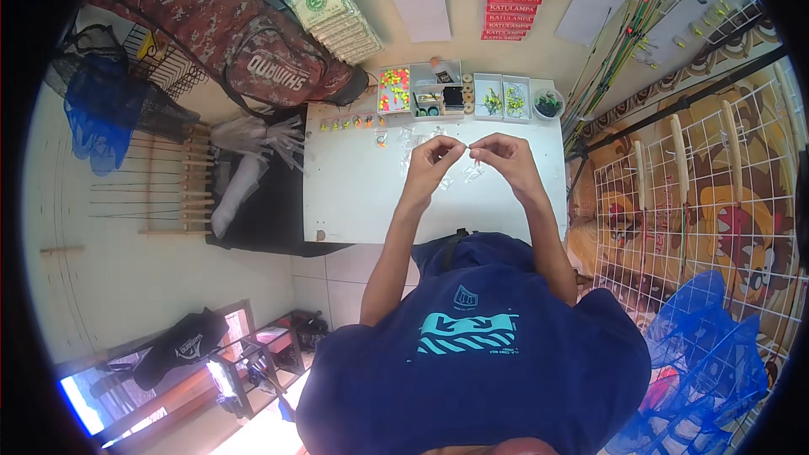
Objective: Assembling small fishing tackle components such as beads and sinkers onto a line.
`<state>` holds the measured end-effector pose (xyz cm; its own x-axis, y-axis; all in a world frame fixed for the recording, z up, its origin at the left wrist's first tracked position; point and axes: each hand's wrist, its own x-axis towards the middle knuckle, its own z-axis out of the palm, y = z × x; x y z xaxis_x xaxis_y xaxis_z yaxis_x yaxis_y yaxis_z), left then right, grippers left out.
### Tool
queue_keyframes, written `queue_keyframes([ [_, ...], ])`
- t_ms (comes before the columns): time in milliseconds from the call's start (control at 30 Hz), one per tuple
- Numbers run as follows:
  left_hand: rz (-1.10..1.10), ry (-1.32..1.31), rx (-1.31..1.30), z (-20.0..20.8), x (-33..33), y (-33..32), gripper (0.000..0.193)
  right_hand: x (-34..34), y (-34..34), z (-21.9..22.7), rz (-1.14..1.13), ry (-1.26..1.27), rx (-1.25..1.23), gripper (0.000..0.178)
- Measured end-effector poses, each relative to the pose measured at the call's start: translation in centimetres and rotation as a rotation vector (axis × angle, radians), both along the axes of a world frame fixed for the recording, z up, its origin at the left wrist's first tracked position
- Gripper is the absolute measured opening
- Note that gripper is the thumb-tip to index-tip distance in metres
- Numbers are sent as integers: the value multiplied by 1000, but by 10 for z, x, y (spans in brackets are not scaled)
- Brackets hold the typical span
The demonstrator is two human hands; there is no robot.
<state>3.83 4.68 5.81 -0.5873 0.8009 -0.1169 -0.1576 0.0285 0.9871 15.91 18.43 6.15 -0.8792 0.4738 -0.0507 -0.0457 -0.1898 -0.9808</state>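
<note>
Over the middle of the white table (pixel 354 194), my left hand (pixel 435 167) and my right hand (pixel 506 164) meet almost fingertip to fingertip. Both are closed in a pinch, thumb against forefinger. Whatever they pinch is too small to make out. Under and between the hands lie small clear plastic bags (pixel 472 170). A row of small orange and yellow pieces (pixel 346 123) lies along the table's far left part, and one more orange-yellow piece (pixel 382 140) sits nearer to my left hand.
At the table's back stand a box of red and yellow bits (pixel 394 109), a divided tray (pixel 438 77), white boxes with green-yellow pieces (pixel 516 109) and a round tub (pixel 548 104). Thin rods (pixel 619 50) lean at the right, beside a white wire grid (pixel 666 202). A camouflage bag (pixel 278 67) hangs left.
</note>
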Motion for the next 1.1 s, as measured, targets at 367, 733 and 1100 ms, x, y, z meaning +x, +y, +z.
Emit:
queue_keyframes([
  [367, 108, -478, 175, -17, 18, 2, 11, 0, 1, -5, 30, -38, -112, 19],
  [733, -6, -617, 221, -18, 26, 3, 11, 1, 10, -18, 250, -119, -351, 23],
  [1100, 25, -294, 146, -9, 23, -2, 13, 0, 2, -9, 111, -89, 9, 14],
])
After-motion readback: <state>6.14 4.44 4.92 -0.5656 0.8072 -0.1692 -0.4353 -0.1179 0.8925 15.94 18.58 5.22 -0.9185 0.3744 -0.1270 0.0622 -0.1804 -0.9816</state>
